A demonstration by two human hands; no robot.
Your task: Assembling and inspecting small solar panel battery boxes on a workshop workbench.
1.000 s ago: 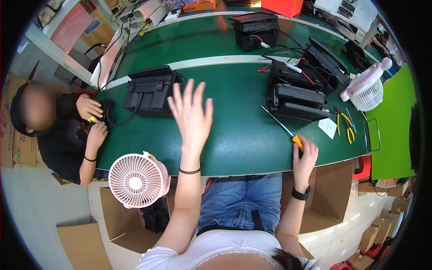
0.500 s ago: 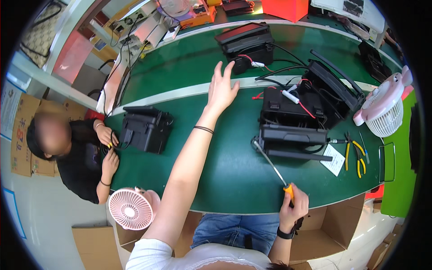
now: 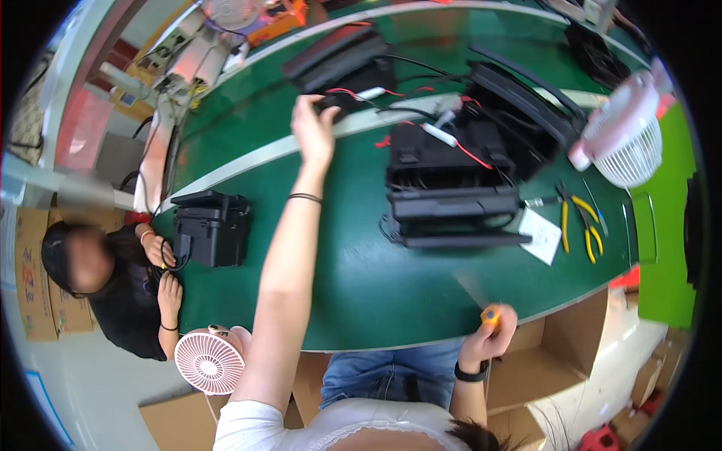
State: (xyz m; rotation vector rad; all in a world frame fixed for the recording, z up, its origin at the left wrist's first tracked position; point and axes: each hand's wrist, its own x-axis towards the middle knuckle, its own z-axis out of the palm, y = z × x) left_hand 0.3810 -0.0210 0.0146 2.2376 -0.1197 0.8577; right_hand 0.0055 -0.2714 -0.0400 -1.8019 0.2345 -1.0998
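My left hand (image 3: 314, 134) reaches far across the bench, fingers and thumb closed round the near corner of an open black plastic case (image 3: 344, 64). Red wires with a white sleeve (image 3: 369, 94) lie along that case. My right hand (image 3: 490, 334), near the front edge, grips a screwdriver (image 3: 490, 314) by its orange handle; the blade is smeared by motion. Between my hands and farther off stands another black case (image 3: 455, 192), with red wires and a white tube-shaped part (image 3: 438, 135) on top. Behind it sits a third open case (image 3: 519, 109).
Yellow-handled pliers (image 3: 588, 225) and a paper slip (image 3: 540, 237) lie at right, beside a pink-white fan (image 3: 624, 135). At left, a person (image 3: 113, 278) handles a cable by a black case (image 3: 214, 229). A pink fan (image 3: 210, 362) stands near my left arm.
My left hand, open in the air before, has reached the far case and closed on its corner. My right hand still holds the screwdriver, whose blade has swung. The whole view has turned.
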